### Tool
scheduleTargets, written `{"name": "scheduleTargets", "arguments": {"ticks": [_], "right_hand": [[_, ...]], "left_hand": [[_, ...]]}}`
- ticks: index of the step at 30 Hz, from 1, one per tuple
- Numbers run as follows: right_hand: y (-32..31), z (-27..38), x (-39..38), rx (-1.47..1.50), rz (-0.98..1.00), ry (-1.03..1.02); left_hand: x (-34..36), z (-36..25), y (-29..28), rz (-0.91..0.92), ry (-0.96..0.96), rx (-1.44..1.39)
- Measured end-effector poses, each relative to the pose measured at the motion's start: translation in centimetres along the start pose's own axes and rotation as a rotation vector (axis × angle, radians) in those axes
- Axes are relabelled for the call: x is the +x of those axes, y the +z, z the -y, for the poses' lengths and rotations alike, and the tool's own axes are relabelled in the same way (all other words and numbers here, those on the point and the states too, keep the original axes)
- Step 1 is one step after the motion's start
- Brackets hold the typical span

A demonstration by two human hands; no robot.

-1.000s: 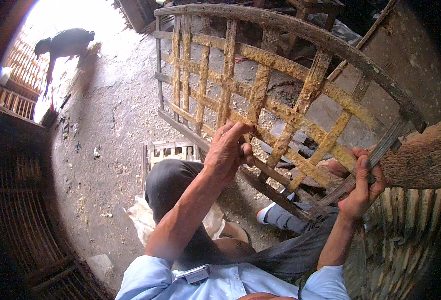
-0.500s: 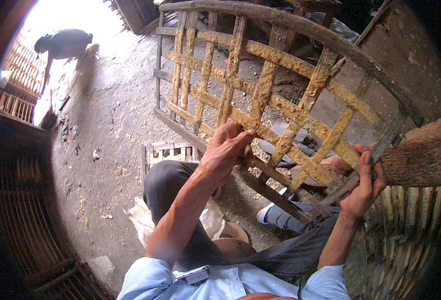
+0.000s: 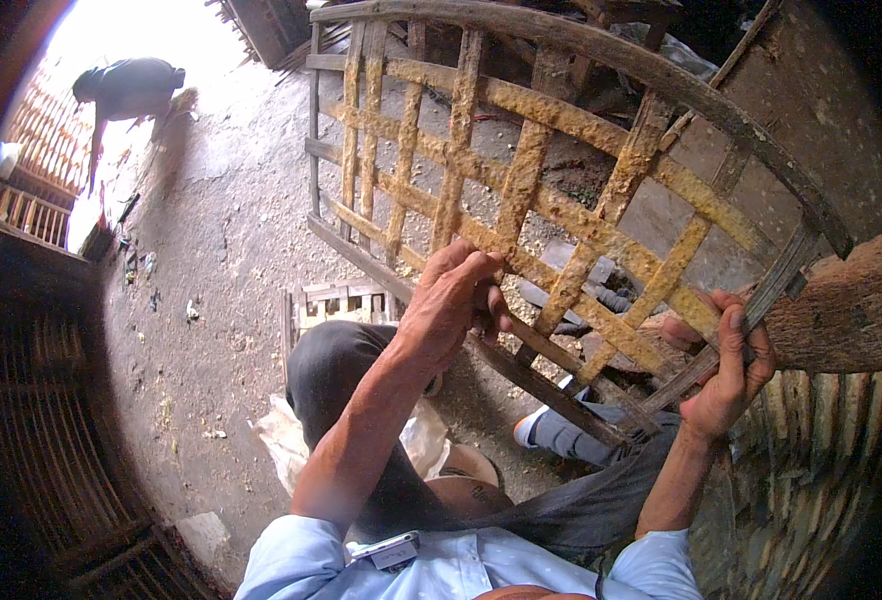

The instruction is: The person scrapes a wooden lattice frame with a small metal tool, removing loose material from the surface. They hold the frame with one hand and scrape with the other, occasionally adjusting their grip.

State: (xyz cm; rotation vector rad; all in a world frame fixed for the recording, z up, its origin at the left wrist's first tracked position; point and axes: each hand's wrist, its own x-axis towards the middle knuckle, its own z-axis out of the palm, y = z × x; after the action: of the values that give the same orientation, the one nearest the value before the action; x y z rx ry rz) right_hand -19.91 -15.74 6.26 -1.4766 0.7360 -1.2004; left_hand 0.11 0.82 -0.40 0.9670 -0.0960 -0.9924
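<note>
A large slatted wooden frame (image 3: 521,190) leans up before me. Its crossed slats carry a rough yellowish crust, and a curved grey-brown rail (image 3: 601,42) runs along the far edge. With fingers curled, my left hand (image 3: 451,295) is closed at a slat near the frame's lower middle; its fingertips are partly hidden. My right hand (image 3: 726,375) grips the frame's right side rail, thumb on top and fingers reaching behind. The frame's near corner rests by my right leg.
A smaller slatted panel (image 3: 341,303) lies on the floor beyond my left knee (image 3: 336,365). Pale plastic sheeting (image 3: 286,440) lies beside that leg. A thick log (image 3: 826,305) and ribbed stacked strips (image 3: 811,450) stand at right. Another person (image 3: 136,90) bends over at far left.
The frame has shifted very slightly left, and my left hand has moved a little with it. My right hand keeps its hold. The far person has moved slightly.
</note>
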Motion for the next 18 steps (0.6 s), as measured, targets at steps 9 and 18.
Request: {"name": "scheduleTargets", "arguments": {"ticks": [9,18], "right_hand": [[0.5,0.1,-0.6,-0.013,0.052,0.027],[-1.2,-0.7,-0.4,-0.105,0.084,-0.033]], "left_hand": [[0.3,0.4,-0.3,-0.087,-0.01,-0.051],[0.0,0.4,0.1,-0.065,0.061,0.116]]}}
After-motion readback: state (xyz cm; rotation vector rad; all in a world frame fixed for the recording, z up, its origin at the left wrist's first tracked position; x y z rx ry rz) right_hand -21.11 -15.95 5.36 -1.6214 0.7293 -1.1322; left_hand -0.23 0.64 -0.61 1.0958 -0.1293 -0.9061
